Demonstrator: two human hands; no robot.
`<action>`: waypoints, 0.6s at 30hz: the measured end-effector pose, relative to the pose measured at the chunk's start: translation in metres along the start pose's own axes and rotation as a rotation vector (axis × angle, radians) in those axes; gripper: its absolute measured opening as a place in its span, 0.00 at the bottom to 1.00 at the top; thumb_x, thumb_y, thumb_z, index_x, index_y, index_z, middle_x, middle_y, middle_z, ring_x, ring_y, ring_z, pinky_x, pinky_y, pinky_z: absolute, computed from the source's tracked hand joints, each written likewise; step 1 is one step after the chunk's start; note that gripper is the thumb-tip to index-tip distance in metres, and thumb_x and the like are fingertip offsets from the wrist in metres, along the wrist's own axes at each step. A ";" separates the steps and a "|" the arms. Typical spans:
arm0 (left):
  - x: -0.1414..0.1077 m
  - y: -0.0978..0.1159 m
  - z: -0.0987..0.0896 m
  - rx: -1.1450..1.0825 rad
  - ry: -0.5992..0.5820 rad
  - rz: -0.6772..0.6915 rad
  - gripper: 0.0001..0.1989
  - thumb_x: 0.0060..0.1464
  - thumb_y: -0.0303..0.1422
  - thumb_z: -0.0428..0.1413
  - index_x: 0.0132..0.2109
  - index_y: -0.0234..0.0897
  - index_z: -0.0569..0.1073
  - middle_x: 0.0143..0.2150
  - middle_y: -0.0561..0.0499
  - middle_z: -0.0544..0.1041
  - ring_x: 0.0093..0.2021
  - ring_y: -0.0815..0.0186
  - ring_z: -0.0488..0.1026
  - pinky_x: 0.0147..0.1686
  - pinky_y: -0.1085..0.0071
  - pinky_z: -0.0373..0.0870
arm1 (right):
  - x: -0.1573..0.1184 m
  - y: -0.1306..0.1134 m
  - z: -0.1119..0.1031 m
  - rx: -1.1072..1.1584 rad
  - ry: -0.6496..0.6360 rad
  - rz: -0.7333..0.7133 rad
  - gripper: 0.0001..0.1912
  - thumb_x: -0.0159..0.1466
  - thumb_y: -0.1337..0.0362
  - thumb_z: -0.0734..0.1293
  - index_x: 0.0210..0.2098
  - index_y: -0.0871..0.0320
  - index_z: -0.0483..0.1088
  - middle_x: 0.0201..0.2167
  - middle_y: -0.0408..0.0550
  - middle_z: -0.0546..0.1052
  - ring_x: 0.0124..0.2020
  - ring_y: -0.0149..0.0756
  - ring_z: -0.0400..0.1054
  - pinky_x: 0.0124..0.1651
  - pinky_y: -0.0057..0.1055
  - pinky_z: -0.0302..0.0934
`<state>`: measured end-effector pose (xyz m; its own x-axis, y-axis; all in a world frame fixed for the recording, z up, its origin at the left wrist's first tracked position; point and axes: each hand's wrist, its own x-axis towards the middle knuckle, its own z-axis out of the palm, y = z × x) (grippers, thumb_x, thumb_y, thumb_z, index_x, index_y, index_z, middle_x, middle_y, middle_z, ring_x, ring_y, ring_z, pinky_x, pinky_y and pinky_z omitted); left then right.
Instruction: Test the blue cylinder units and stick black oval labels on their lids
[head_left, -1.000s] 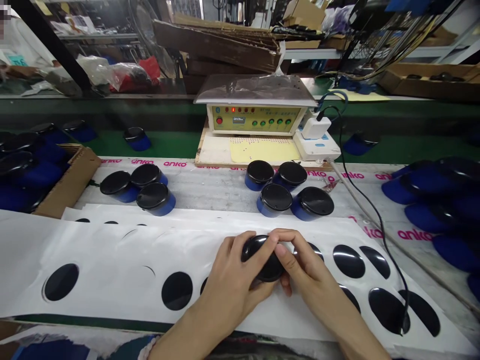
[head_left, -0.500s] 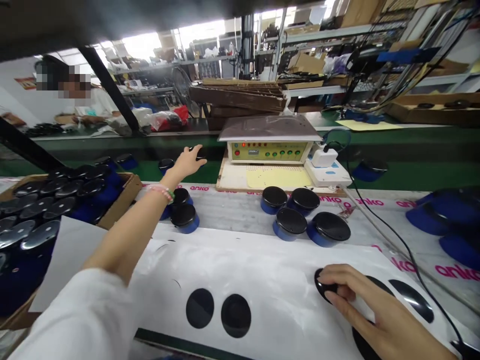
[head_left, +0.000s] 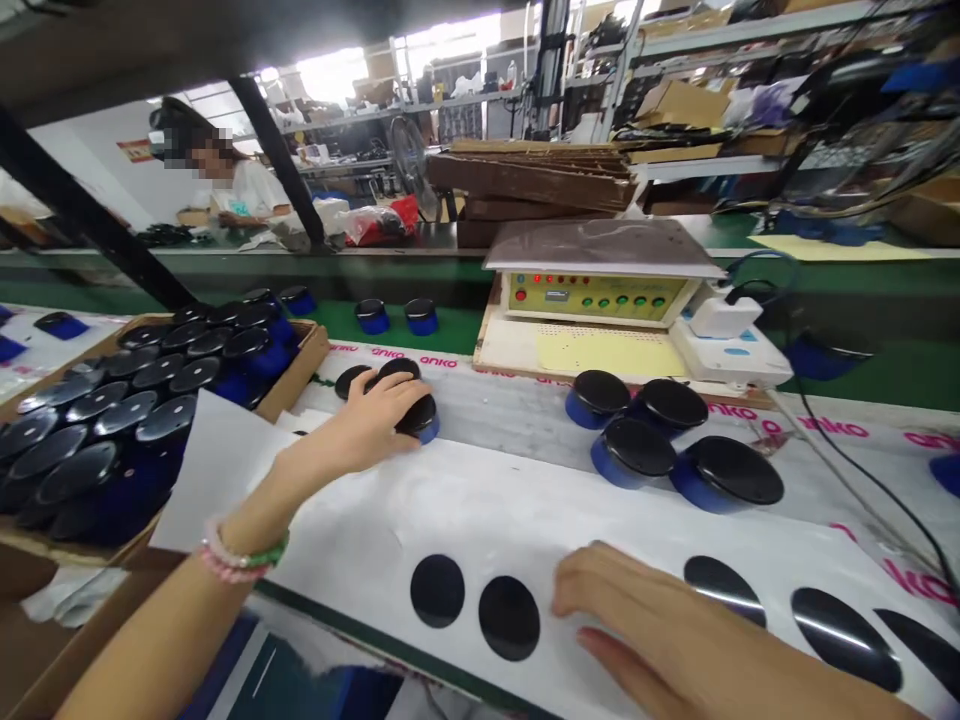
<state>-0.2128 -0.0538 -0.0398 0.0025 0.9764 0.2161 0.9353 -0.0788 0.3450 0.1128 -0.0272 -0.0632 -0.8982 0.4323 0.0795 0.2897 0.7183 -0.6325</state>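
Observation:
My left hand (head_left: pixel 375 415) reaches over a small group of blue cans with black tops (head_left: pixel 427 418) on the covered bench, its fingers curved over one of them. Low over the white sheet (head_left: pixel 337 530) is my right hand (head_left: pixel 600 600), thumb apart from the other fingers, with nothing visible between them. Just left of it lie two black discs (head_left: pixel 509 617), and more black discs (head_left: pixel 724 588) lie to its right. Several blue cans (head_left: pixel 637 450) stand behind the sheet.
A cardboard box (head_left: pixel 300 370) full of blue cans is at the left. A control unit (head_left: pixel 592 290) and a white power adapter (head_left: pixel 731 350) sit at the back, with a cable running right. Two cans (head_left: pixel 421 316) stand on the green surface. Another person (head_left: pixel 251 190) is behind.
My left hand has come back from the green surface to the near cans; two cans now show there. My right hand has moved left, without the black disc it held. The view has turned left.

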 end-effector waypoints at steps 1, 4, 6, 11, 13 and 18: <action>-0.012 0.009 0.007 -0.001 0.061 -0.028 0.19 0.45 0.32 0.61 0.48 0.44 0.71 0.51 0.48 0.73 0.58 0.52 0.64 0.63 0.45 0.44 | 0.014 -0.008 0.003 -0.007 -0.160 -0.066 0.11 0.63 0.70 0.61 0.40 0.49 0.69 0.36 0.43 0.74 0.35 0.34 0.71 0.36 0.26 0.68; -0.049 0.044 0.034 -0.171 0.247 -0.196 0.26 0.53 0.33 0.57 0.58 0.41 0.61 0.57 0.44 0.66 0.60 0.55 0.62 0.62 0.52 0.52 | 0.044 -0.018 0.020 -0.087 -0.368 -0.189 0.15 0.59 0.76 0.63 0.44 0.56 0.67 0.42 0.48 0.71 0.42 0.37 0.69 0.42 0.30 0.66; -0.070 0.065 0.056 -0.501 0.342 -0.363 0.28 0.54 0.37 0.57 0.60 0.43 0.57 0.57 0.44 0.66 0.58 0.58 0.65 0.57 0.59 0.64 | 0.054 -0.015 0.032 -0.137 -0.410 -0.257 0.22 0.54 0.80 0.64 0.47 0.60 0.65 0.46 0.52 0.69 0.46 0.40 0.66 0.46 0.33 0.65; -0.094 0.081 0.098 -0.970 0.393 -0.569 0.29 0.54 0.39 0.57 0.59 0.41 0.55 0.52 0.44 0.69 0.51 0.60 0.71 0.50 0.63 0.70 | 0.059 -0.009 0.038 -0.200 -0.461 -0.341 0.22 0.54 0.80 0.63 0.48 0.62 0.65 0.41 0.53 0.69 0.43 0.40 0.65 0.43 0.33 0.65; -0.095 0.076 0.102 -0.972 0.383 -0.546 0.30 0.53 0.38 0.58 0.59 0.42 0.56 0.52 0.45 0.69 0.52 0.60 0.70 0.52 0.62 0.69 | 0.058 -0.012 0.032 -0.252 -0.452 -0.381 0.19 0.55 0.81 0.61 0.45 0.62 0.66 0.40 0.53 0.69 0.40 0.39 0.65 0.40 0.32 0.65; -0.092 0.078 0.098 -0.681 0.360 -0.422 0.30 0.51 0.34 0.60 0.59 0.49 0.59 0.56 0.48 0.62 0.59 0.58 0.62 0.57 0.59 0.64 | 0.036 -0.015 0.005 -0.259 -0.321 -0.333 0.07 0.66 0.71 0.59 0.36 0.56 0.68 0.34 0.48 0.71 0.35 0.37 0.66 0.36 0.32 0.63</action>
<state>-0.1060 -0.1301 -0.1221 -0.5153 0.8373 0.1828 0.4181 0.0594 0.9065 0.0752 -0.0249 -0.0544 -0.9997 -0.0014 -0.0224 0.0076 0.9171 -0.3986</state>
